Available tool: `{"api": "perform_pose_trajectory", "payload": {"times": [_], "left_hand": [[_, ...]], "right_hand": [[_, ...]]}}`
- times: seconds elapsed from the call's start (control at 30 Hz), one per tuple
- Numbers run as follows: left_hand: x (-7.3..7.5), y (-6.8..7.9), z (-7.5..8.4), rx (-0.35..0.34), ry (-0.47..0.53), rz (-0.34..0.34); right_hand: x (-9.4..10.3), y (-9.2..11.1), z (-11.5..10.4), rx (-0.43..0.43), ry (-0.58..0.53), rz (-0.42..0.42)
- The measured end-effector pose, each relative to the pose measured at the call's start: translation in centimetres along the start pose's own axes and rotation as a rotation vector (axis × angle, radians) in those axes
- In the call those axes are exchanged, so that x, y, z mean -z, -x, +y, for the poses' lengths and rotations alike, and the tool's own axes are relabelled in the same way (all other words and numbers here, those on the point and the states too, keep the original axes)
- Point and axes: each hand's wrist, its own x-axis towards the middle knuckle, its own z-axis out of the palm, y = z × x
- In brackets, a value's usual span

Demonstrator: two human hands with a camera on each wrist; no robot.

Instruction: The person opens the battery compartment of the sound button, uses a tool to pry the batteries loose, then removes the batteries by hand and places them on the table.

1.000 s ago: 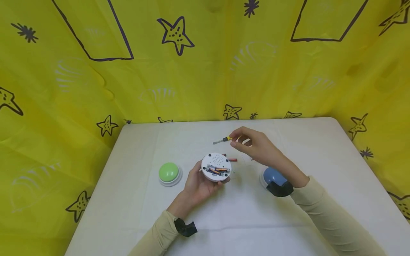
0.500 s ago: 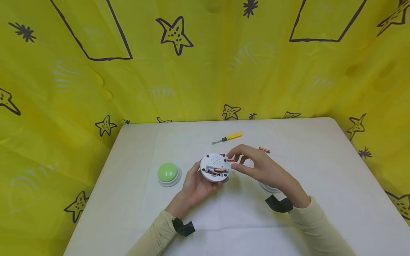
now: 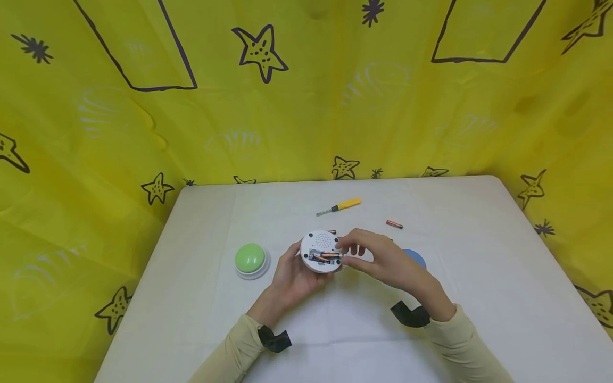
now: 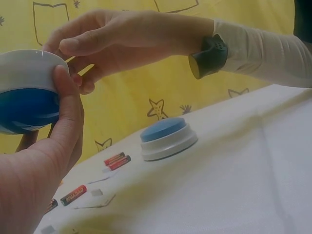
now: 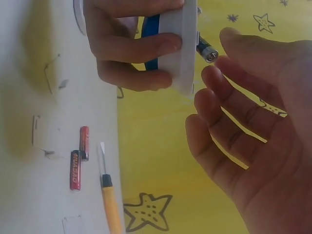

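My left hand [image 3: 296, 284] grips a white round push-button device [image 3: 322, 240], its underside turned up. In the left wrist view its blue dome [image 4: 30, 108] faces down. Several batteries [image 3: 323, 256] lie in the compartment on that underside. One battery [image 5: 207, 51] sticks out at a tilt in the right wrist view. Close around its end are the thumb and fingers of my right hand [image 3: 385, 261], loosely bent, with a visible gap to the battery. In the head view that hand hides the device's right edge.
Left of the device stands a green push button [image 3: 250, 258]; a blue one [image 4: 165, 130] is at the right, partly behind my right arm. A yellow-handled screwdriver [image 3: 347, 205] lies at the back. Loose red batteries [image 3: 395, 224] and thin pale pieces [image 4: 95, 201] lie around.
My right hand has come down and left from near the screwdriver to the battery compartment. The left hand keeps the device in about the same place.
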Motion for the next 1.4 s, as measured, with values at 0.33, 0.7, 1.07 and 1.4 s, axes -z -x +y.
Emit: {"api": "perform_pose_trajectory", "payload": {"times": [0.33,0.7,1.07,1.4], "left_hand": [[0.1,-0.1,0.0,-0.002,-0.050,-0.041],[0.2,-0.1,0.0,-0.007,-0.054,0.005],[0.8,0.5,0.4,-0.022,-0.012,0.002],[1.0,1.2,0.5,-0.041,0.067,0.123]], "right_hand": [[-0.6,-0.1,0.1,-0.018,0.049,-0.017],[-1.7,0.1,0.8,-0.043,0.038,0.069],[-4.3,0.5,0.7,-0.311,-0.246,0.290],[-5.7,0.7,0.3,-0.620,-0.408,0.515]]}}
